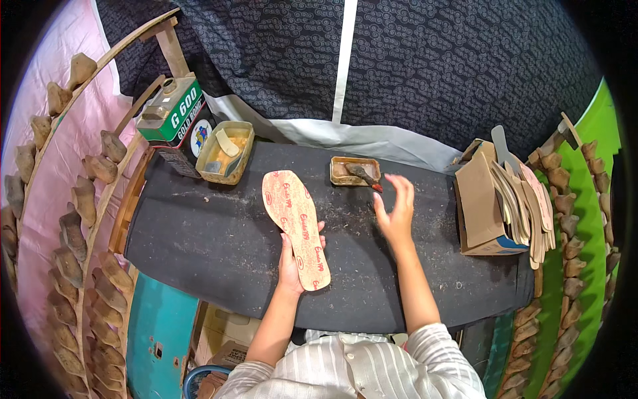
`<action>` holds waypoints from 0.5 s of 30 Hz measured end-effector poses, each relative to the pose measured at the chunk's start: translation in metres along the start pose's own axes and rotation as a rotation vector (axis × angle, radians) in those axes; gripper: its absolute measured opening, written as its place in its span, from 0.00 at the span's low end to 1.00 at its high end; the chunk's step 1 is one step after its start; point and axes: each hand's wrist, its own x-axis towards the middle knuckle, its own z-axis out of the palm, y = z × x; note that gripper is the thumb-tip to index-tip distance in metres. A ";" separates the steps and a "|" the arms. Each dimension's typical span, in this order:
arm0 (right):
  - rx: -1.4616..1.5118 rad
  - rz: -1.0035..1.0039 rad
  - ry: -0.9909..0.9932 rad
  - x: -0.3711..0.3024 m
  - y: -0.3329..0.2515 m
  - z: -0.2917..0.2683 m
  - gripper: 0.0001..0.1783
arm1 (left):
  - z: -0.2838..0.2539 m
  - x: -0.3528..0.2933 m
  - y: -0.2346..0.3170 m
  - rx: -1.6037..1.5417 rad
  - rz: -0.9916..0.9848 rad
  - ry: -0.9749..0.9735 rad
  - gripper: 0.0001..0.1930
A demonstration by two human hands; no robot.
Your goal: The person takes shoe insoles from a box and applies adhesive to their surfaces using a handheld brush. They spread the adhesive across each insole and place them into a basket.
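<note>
A tan, cork-patterned insole with red print lies tilted across my left hand. The thumb rests along its left edge, and fingertips wrap round the right edge from below. My right hand is raised over the table with thumb and fingers apart, holding nothing. Just to its left, a dark brush with a red-tipped handle leans over the rim of a small rectangular tray. The thumb is close to the handle's tip; a small gap seems to separate them. A brownish substance coats the tray's inside.
At the back left stand a green-and-black metal can and a yellowish tub with flat scrapers inside. A cardboard box of upright insoles occupies the right end. Racks of shoe lasts flank the black-covered table.
</note>
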 end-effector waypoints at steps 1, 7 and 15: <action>0.052 0.038 -0.004 -0.006 -0.012 -0.008 0.21 | -0.003 -0.002 -0.001 0.001 0.003 -0.008 0.34; 0.557 0.522 -0.466 -0.039 -0.067 -0.017 0.16 | -0.001 -0.007 -0.018 0.304 -0.008 -0.074 0.31; 0.971 0.772 -0.557 -0.043 -0.069 -0.014 0.14 | 0.013 -0.024 -0.022 0.375 0.088 -0.080 0.25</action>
